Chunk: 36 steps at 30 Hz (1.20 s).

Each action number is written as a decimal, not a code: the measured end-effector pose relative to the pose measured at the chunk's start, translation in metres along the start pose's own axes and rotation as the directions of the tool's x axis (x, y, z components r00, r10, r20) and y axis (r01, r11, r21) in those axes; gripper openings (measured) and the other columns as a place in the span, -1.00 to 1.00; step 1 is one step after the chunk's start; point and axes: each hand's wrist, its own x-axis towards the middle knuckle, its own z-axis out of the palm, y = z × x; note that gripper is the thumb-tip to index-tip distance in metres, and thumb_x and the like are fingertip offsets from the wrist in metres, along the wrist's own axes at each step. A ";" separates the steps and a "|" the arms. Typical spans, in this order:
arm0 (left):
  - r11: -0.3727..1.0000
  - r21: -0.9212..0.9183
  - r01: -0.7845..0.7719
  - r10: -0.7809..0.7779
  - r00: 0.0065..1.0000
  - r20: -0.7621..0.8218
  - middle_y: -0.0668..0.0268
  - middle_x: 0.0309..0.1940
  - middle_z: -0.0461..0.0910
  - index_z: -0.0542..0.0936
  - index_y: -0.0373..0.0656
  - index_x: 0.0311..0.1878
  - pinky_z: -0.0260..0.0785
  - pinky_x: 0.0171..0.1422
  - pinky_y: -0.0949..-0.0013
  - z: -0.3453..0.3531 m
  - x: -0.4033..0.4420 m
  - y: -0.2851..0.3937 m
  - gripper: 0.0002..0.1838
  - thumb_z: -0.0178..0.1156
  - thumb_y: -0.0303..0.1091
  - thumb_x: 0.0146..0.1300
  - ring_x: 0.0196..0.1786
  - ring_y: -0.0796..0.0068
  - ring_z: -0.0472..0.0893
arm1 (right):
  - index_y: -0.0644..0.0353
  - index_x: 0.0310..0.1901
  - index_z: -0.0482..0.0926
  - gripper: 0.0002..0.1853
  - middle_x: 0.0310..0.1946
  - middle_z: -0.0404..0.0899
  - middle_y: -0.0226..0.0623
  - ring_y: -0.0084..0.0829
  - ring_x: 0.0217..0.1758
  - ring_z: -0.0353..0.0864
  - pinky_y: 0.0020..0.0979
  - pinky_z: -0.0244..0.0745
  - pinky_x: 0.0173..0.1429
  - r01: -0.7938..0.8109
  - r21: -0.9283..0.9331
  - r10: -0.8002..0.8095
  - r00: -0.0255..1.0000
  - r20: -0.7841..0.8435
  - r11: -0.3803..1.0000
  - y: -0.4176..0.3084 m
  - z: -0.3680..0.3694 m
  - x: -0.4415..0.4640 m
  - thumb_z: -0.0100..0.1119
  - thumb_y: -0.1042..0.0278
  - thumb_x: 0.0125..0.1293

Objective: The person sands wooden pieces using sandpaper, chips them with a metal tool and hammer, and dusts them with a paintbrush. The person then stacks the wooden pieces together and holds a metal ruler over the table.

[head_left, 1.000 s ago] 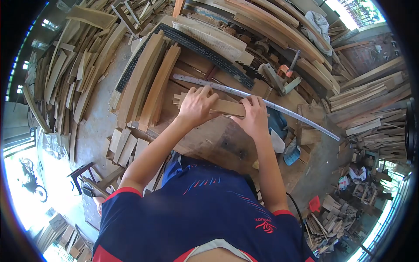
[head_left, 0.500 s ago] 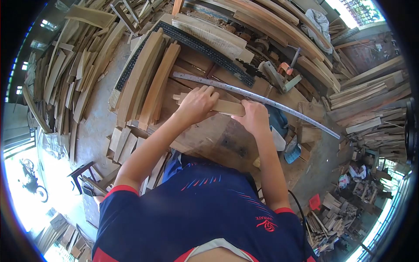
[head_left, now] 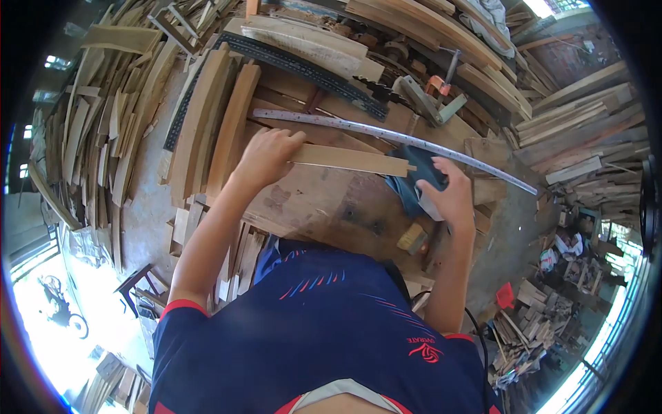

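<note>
My left hand (head_left: 271, 157) is closed around the left end of a light wooden slat (head_left: 348, 159), whose right end has a small tenon. Just right of that end, my right hand (head_left: 449, 190) is open, its thumb and fingers apart and touching no wood. Above both hands a long white measuring rule (head_left: 386, 136) lies slanted across the bench. Behind my right hand is a dark blue-green cloth (head_left: 408, 196). A brush-like block (head_left: 412, 239) rests below it.
Long boards (head_left: 234, 124) lie on the bench (head_left: 310, 207) at the left, beside a dark perforated metal strip (head_left: 303, 67). An orange clamp (head_left: 438, 86) is at the back. Timber piles (head_left: 96, 124) stand left and right. A red dustpan-like piece (head_left: 505, 295) lies lower right.
My right hand has let go of the slat and moved right, its fingers now apart. My left hand has shifted left with the slat, uncovering its right end. The view has shifted slightly.
</note>
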 end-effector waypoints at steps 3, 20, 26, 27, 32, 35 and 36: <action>0.999 -0.016 0.033 -0.034 0.994 -0.104 0.16 -0.09 0.67 0.58 -0.05 0.14 0.45 0.23 -0.02 -0.002 -0.012 -0.003 -0.47 0.49 -0.42 0.06 0.16 0.04 0.65 | 0.27 0.11 0.72 -0.49 -0.04 0.80 0.06 -0.01 0.06 0.80 -0.14 0.65 0.24 -0.201 -0.012 0.198 0.975 -0.100 0.980 0.051 -0.010 -0.020 0.58 0.17 0.18; 0.882 -0.405 -0.242 0.093 0.931 -0.354 0.20 -0.05 0.71 0.71 -0.11 -0.09 0.55 0.18 0.06 0.070 -0.057 0.097 -0.75 0.49 -0.42 0.15 0.07 0.06 0.68 | 0.13 0.28 0.30 -0.34 -0.11 0.73 0.23 0.34 0.02 0.72 0.18 0.59 0.11 -0.610 -0.080 0.587 0.785 -0.198 0.789 0.128 0.072 -0.140 0.44 0.22 0.24; 0.919 -0.362 -0.157 0.024 0.938 -0.345 0.23 -0.05 0.72 0.72 -0.11 -0.08 0.55 0.19 0.07 0.065 -0.066 0.083 -0.78 0.46 -0.38 0.21 0.06 0.11 0.69 | 0.20 0.12 0.55 -0.53 -0.08 0.56 -0.06 -0.02 0.13 0.51 -0.03 0.45 0.32 -0.385 -0.057 0.345 0.875 -0.338 0.921 0.112 0.064 -0.148 0.43 0.36 0.18; 0.922 -0.356 -0.152 0.015 0.933 -0.359 0.23 -0.05 0.72 0.72 -0.11 -0.09 0.55 0.19 0.07 0.063 -0.066 0.081 -0.78 0.46 -0.38 0.21 0.06 0.11 0.69 | 0.20 0.10 0.57 -0.53 -0.07 0.56 -0.07 -0.02 0.15 0.51 -0.03 0.46 0.30 -0.340 -0.117 0.294 0.909 -0.297 0.933 0.109 0.063 -0.153 0.44 0.36 0.15; 0.956 -0.233 -0.177 0.041 0.869 -0.493 0.18 -0.01 0.71 0.69 -0.11 0.04 0.52 0.29 0.05 0.025 -0.051 0.083 -0.62 0.51 -0.30 0.16 0.12 0.03 0.67 | 0.18 0.03 0.66 -0.53 0.00 0.56 -0.14 -0.04 0.16 0.52 -0.04 0.50 0.25 -0.203 -0.460 0.226 0.974 -0.007 0.864 0.074 0.052 -0.177 0.48 0.40 0.01; 0.981 -0.029 -0.190 0.148 0.841 -0.521 0.13 0.05 0.70 0.65 -0.11 0.17 0.48 0.38 0.03 -0.020 -0.019 0.075 -0.43 0.57 -0.16 0.10 0.19 -0.02 0.65 | 0.15 -0.07 0.70 -0.60 -0.01 0.54 -0.15 -0.04 0.17 0.50 -0.04 0.49 0.23 -0.242 -0.507 0.260 0.965 -0.037 0.827 0.091 0.069 -0.181 0.49 0.37 -0.02; 0.980 -0.029 -0.199 0.161 0.865 -0.474 0.11 0.09 0.69 0.64 -0.10 0.20 0.46 0.40 0.01 -0.019 -0.010 0.065 -0.36 0.59 -0.10 0.06 0.22 -0.03 0.64 | 0.15 -0.10 0.70 -0.62 -0.02 0.54 -0.15 -0.04 0.16 0.50 -0.04 0.49 0.23 -0.248 -0.518 0.270 0.962 -0.035 0.819 0.091 0.067 -0.178 0.50 0.36 -0.02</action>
